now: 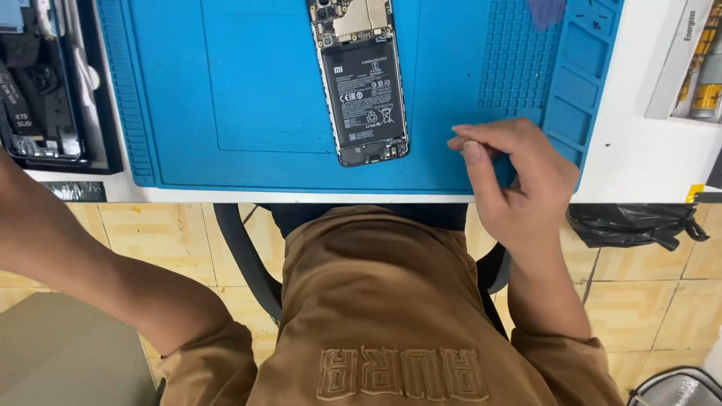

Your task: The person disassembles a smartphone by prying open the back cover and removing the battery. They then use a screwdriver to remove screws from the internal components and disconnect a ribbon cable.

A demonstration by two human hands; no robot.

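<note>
With the right hand [511,177] pinched shut, perhaps on something too small to see, just right of the opened phone [362,79] at upper centre on the blue mat [248,90], and the left hand unseen, any tiny part risked dropping.

A black tray of tools [45,90] sits at the left end of the white table [639,150], a pack of batteries [696,60] lies at its right end, a black bag [639,224] hangs under the table edge, and yellowish tiles [150,233] cover the floor.
</note>
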